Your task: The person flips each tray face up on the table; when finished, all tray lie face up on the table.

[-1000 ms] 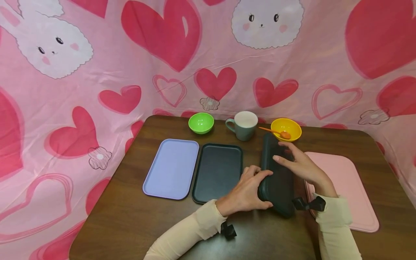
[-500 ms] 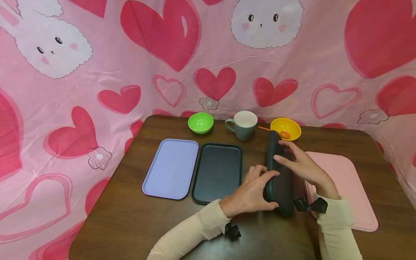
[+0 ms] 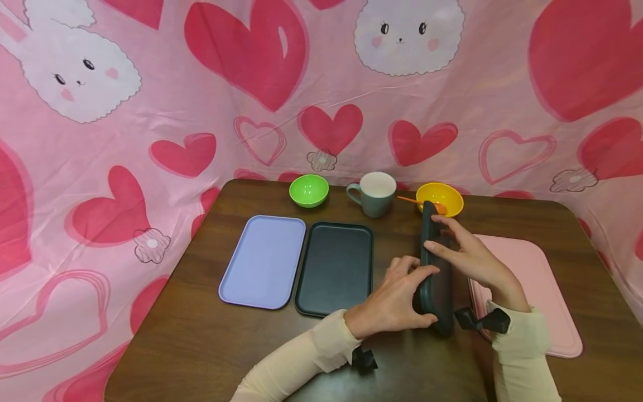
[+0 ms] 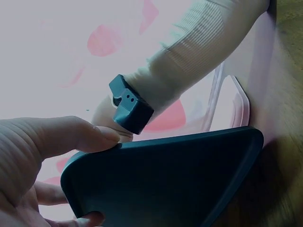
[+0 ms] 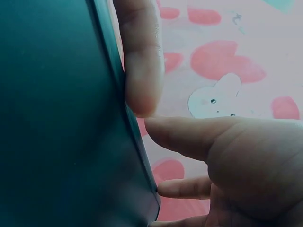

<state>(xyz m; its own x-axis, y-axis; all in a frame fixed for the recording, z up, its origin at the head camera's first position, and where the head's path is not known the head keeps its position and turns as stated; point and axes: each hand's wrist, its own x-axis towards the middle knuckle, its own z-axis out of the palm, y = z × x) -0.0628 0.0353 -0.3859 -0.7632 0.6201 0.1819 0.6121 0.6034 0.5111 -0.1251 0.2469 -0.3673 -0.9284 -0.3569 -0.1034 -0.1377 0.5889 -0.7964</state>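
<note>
A dark green tray (image 3: 438,279) stands tipped up on its long side, right of the table's middle. My left hand (image 3: 394,304) grips its raised edge, thumb toward the near end. In the left wrist view, the tray's rimmed inner face (image 4: 161,179) shows beside that thumb. My right hand (image 3: 474,259) is at the tray's upper edge, its fingers fairly straight. The right wrist view has the right thumb (image 5: 184,135) close to the rim and two fingertips touching or nearly touching it. Part of the tray is hidden behind the hands.
To the left lie a lilac tray (image 3: 263,259) and a flat dark tray (image 3: 335,268). A pink board (image 3: 532,290) lies at right, partly behind the right arm. A green bowl (image 3: 308,191), a mug (image 3: 374,195) and a yellow bowl (image 3: 447,196) with an orange spoon (image 3: 409,199) line the back.
The tray has tipped further upright, its raised edge swinging right toward my right hand. My left hand has moved right with it; my right hand has hardly moved.
</note>
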